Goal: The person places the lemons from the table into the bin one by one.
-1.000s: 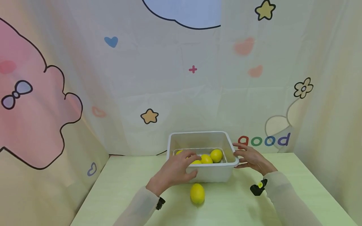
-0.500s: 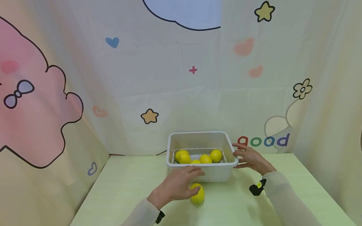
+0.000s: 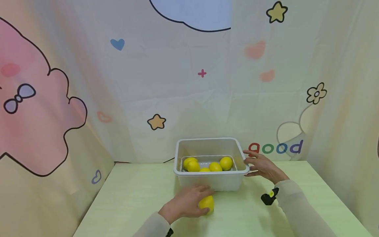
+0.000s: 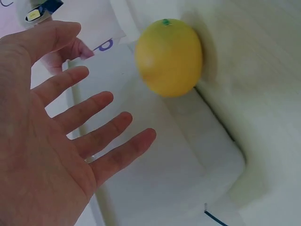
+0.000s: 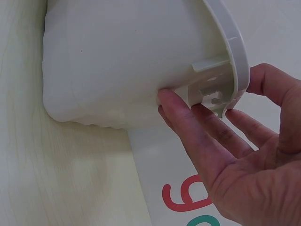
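Note:
A lemon (image 3: 208, 203) stands on the table just in front of a white plastic bin (image 3: 222, 181). My left hand (image 3: 189, 199) is over its left side and partly covers it in the head view. In the left wrist view the fingers of my left hand (image 4: 56, 127) are spread, with a gap between them and the lemon (image 4: 169, 59). At the bin's right end, my right hand (image 3: 263, 166) touches the wall and rim. Up close, the fingertips of my right hand (image 5: 235, 141) lie against the bin wall (image 5: 122, 56) below the rim. Several lemons (image 3: 215, 167) lie inside the bin.
The pale table (image 3: 133, 191) extends to both sides of the bin. Behind it hangs a patterned curtain (image 3: 189, 108), close to the bin's back. A small black device (image 3: 269, 197) is strapped at my right wrist.
My left hand has drawn back from over the bin and come down beside the lemon on the table, uncovering the lemons inside. My right hand has kept its place at the bin.

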A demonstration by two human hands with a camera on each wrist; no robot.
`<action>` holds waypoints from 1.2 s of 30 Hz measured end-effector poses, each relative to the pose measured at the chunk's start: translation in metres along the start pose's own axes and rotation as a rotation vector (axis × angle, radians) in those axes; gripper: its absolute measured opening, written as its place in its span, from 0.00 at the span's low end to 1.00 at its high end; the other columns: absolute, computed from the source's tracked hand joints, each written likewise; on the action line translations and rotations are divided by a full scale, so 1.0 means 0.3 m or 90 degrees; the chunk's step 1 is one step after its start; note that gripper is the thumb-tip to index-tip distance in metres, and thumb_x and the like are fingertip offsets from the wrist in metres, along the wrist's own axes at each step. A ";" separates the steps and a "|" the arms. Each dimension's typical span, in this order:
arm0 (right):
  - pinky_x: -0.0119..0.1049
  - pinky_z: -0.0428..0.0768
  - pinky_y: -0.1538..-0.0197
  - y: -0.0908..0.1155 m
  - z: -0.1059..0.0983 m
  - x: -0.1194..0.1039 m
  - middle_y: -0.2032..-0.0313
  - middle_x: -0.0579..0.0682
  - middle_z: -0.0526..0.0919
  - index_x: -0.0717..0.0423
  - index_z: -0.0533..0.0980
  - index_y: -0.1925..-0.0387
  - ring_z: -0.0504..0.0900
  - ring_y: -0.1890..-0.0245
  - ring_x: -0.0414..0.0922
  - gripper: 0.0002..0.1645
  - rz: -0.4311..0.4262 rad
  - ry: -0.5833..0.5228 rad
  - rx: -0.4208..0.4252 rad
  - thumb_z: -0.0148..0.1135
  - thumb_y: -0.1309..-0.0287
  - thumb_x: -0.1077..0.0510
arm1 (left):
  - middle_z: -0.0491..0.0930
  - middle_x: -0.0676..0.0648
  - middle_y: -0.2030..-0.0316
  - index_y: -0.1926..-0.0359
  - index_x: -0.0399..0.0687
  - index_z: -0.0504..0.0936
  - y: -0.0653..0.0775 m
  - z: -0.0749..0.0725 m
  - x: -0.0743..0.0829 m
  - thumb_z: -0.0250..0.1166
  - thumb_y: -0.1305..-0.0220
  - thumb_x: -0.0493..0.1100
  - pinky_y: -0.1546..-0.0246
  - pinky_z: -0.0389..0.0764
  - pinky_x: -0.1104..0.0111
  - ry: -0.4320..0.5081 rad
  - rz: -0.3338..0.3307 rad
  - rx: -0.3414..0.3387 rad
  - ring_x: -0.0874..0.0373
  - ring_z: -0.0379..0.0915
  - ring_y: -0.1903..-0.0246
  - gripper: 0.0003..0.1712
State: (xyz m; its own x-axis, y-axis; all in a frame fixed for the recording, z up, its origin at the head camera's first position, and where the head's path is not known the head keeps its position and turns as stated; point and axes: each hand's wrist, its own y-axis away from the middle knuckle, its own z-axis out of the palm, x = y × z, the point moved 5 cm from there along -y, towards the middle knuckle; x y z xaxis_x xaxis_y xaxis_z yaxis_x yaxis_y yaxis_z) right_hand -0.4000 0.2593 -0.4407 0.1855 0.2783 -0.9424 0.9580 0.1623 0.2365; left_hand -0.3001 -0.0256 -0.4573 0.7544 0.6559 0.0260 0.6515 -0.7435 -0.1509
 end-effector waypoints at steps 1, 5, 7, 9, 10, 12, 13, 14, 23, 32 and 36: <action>0.50 0.85 0.52 0.000 0.000 -0.001 0.26 0.69 0.46 0.52 0.49 0.23 0.82 0.48 0.61 0.41 -0.001 0.000 -0.001 0.53 0.31 0.56 | 0.74 0.54 0.36 0.35 0.65 0.73 -0.002 0.006 -0.002 0.64 0.40 0.58 0.41 0.77 0.59 0.000 -0.002 -0.001 0.55 0.70 0.37 0.31; 0.50 0.85 0.52 0.000 0.000 0.001 0.26 0.69 0.44 0.51 0.49 0.23 0.81 0.47 0.62 0.41 -0.001 0.000 -0.001 0.53 0.31 0.56 | 0.72 0.53 0.34 0.35 0.66 0.74 -0.009 0.024 -0.016 0.65 0.41 0.59 0.43 0.79 0.56 0.005 -0.023 -0.009 0.53 0.69 0.35 0.31; 0.49 0.85 0.51 0.001 0.000 0.004 0.25 0.68 0.43 0.51 0.49 0.23 0.80 0.45 0.63 0.41 -0.001 0.002 0.002 0.54 0.31 0.56 | 0.71 0.53 0.33 0.35 0.67 0.74 -0.011 0.036 -0.023 0.65 0.41 0.59 0.43 0.79 0.55 0.014 -0.031 -0.015 0.51 0.68 0.35 0.31; 0.49 0.85 0.51 0.002 0.000 0.008 0.25 0.68 0.45 0.50 0.49 0.23 0.79 0.44 0.65 0.41 -0.001 0.005 0.006 0.54 0.31 0.55 | 0.71 0.52 0.33 0.35 0.67 0.74 -0.014 0.051 -0.027 0.65 0.41 0.59 0.43 0.78 0.56 0.024 -0.034 -0.020 0.51 0.69 0.36 0.31; 0.50 0.85 0.51 0.003 0.000 0.009 0.25 0.68 0.45 0.50 0.49 0.23 0.78 0.43 0.65 0.41 -0.002 0.006 0.006 0.54 0.31 0.55 | 0.71 0.52 0.34 0.35 0.66 0.74 -0.014 0.060 -0.029 0.66 0.41 0.59 0.42 0.78 0.56 0.026 -0.033 -0.022 0.51 0.69 0.36 0.31; 0.50 0.85 0.51 0.004 0.001 0.011 0.26 0.68 0.46 0.50 0.49 0.23 0.79 0.44 0.65 0.41 -0.002 0.005 0.008 0.55 0.32 0.55 | 0.72 0.52 0.34 0.35 0.65 0.74 -0.017 0.077 -0.032 0.66 0.41 0.59 0.40 0.76 0.58 0.032 -0.034 -0.028 0.51 0.70 0.37 0.32; 0.50 0.85 0.51 0.004 0.002 0.011 0.26 0.68 0.46 0.50 0.49 0.23 0.79 0.44 0.65 0.41 -0.002 0.005 0.007 0.55 0.32 0.55 | 0.72 0.52 0.34 0.35 0.65 0.74 -0.019 0.086 -0.034 0.66 0.41 0.59 0.40 0.76 0.58 0.035 -0.037 -0.032 0.52 0.70 0.37 0.32; 0.50 0.85 0.51 0.004 0.002 0.010 0.26 0.68 0.46 0.50 0.49 0.23 0.80 0.44 0.64 0.42 -0.003 0.005 0.005 0.55 0.32 0.55 | 0.72 0.52 0.35 0.35 0.65 0.74 -0.020 0.094 -0.036 0.66 0.41 0.59 0.39 0.76 0.59 0.036 -0.039 -0.035 0.52 0.70 0.37 0.32; 0.49 0.85 0.51 0.002 -0.003 0.007 0.25 0.68 0.45 0.51 0.49 0.23 0.80 0.45 0.63 0.41 -0.004 0.002 -0.002 0.54 0.31 0.55 | 0.68 0.53 0.33 0.33 0.68 0.71 -0.039 0.147 -0.041 0.65 0.43 0.63 0.46 0.79 0.54 0.061 -0.093 -0.085 0.51 0.71 0.39 0.36; 0.50 0.84 0.50 0.011 0.007 0.009 0.25 0.67 0.41 0.50 0.48 0.23 0.74 0.39 0.69 0.42 -0.011 0.009 0.001 0.55 0.31 0.54 | 0.72 0.54 0.36 0.35 0.64 0.73 -0.048 0.157 -0.036 0.66 0.43 0.65 0.41 0.77 0.57 0.067 -0.084 -0.098 0.54 0.69 0.37 0.35; 0.50 0.85 0.50 0.011 0.008 0.008 0.25 0.67 0.42 0.50 0.47 0.22 0.73 0.39 0.70 0.42 -0.011 0.009 0.002 0.54 0.31 0.54 | 0.75 0.56 0.42 0.42 0.63 0.76 -0.063 0.168 -0.036 0.69 0.47 0.66 0.43 0.77 0.64 0.094 -0.089 -0.100 0.59 0.72 0.46 0.33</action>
State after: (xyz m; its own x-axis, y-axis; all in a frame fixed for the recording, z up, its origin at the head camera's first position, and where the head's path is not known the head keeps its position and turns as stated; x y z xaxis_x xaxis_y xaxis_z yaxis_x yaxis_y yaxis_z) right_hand -0.3960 0.2582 -0.4426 0.1659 0.2888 -0.9429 0.9618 0.1637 0.2193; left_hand -0.3246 -0.0119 -0.5046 0.6520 0.7360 0.1821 0.7460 -0.6656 0.0189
